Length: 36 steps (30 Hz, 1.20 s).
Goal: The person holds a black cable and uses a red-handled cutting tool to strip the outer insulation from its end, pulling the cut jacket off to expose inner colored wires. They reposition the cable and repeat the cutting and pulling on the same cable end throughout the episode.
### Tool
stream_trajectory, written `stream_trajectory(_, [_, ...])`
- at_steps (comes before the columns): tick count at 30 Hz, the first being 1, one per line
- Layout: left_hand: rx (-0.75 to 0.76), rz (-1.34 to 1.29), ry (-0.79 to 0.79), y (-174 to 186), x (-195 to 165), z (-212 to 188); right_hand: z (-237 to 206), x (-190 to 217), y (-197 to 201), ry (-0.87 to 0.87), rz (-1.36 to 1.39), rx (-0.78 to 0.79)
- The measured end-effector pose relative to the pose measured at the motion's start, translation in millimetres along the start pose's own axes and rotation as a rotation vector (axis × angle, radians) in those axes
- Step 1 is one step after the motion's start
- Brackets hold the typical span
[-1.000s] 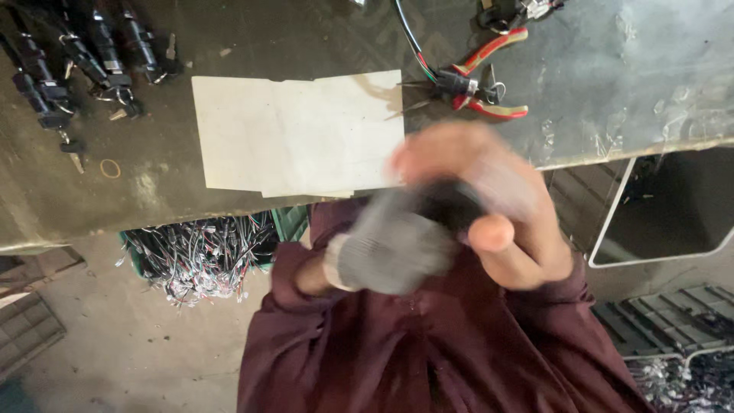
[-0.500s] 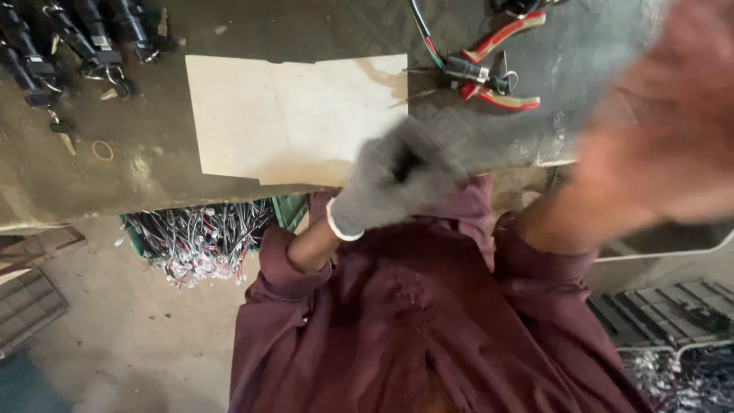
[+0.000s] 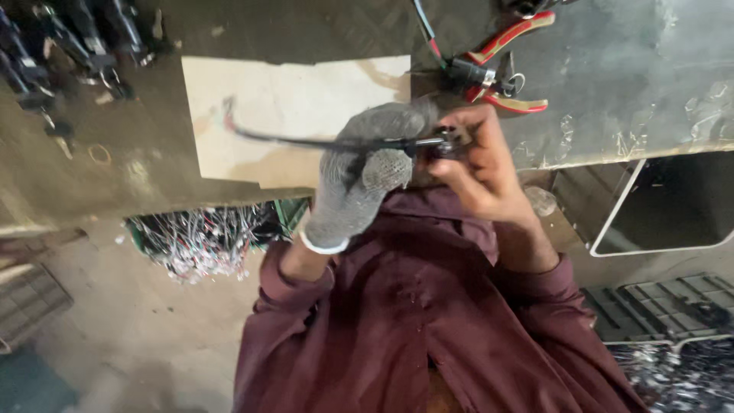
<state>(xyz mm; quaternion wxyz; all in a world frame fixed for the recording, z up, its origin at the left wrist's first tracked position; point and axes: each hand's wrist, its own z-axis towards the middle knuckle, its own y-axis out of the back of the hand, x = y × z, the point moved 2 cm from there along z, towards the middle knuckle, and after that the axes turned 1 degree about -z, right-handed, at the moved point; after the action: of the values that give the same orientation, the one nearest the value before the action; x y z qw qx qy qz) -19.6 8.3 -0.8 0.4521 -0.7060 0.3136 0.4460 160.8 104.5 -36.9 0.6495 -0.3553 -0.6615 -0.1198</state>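
Observation:
My left hand (image 3: 359, 180), in a grey knitted glove, is closed around a thin black cable (image 3: 306, 142) that sticks out to the left with a reddish tip. My bare right hand (image 3: 478, 164) pinches the small black connector (image 3: 437, 144) at the cable's right end, right beside the glove. Both hands are held above my lap, at the near edge of the grey workbench (image 3: 612, 92).
A pale sheet of card (image 3: 298, 99) lies on the bench behind the hands. Red-handled pliers (image 3: 497, 73) lie at the back right. Several black connectors (image 3: 69, 46) lie at the back left. A green crate of wire scraps (image 3: 206, 237) sits below the bench.
My right hand swung out to the right and has come back to the gloved left hand. The cable now stretches out to the left between both hands.

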Motion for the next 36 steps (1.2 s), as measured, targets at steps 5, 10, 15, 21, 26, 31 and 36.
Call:
stream_trajectory(5, [-0.013, 0.011, -0.038, 19.2, -8.6, -7.9, 14.3, 21.6, -10.4, 0.331, -0.554, -0.023])
stream_trajectory(10, [0.096, 0.657, -0.425, 3.6, -38.5, -0.8, 15.4, 23.4, -16.3, 0.510, -0.760, -0.020])
stream_trajectory(15, [0.078, 0.608, -0.367, -0.4, -44.0, 10.1, 3.6, 18.3, -15.1, 0.443, -0.807, -0.088])
stream_trajectory(21, [0.238, 0.881, -0.453, 4.5, -41.6, 16.1, 3.0, 5.5, -14.3, 0.318, -0.642, -0.021])
stream_trajectory(26, [0.197, 0.862, -0.352, 4.0, -43.3, 17.8, 3.3, 0.4, -15.0, 0.288, -0.578, -0.023])
stream_trajectory(31, [0.302, 0.694, -0.235, 9.0, -43.4, 22.2, 3.9, 8.3, -15.5, 0.260, -0.623, -0.001])
stream_trajectory(36, [0.387, 0.719, -0.382, 10.2, -44.4, 25.8, 9.1, 11.8, -18.3, 0.241, -0.555, 0.031])
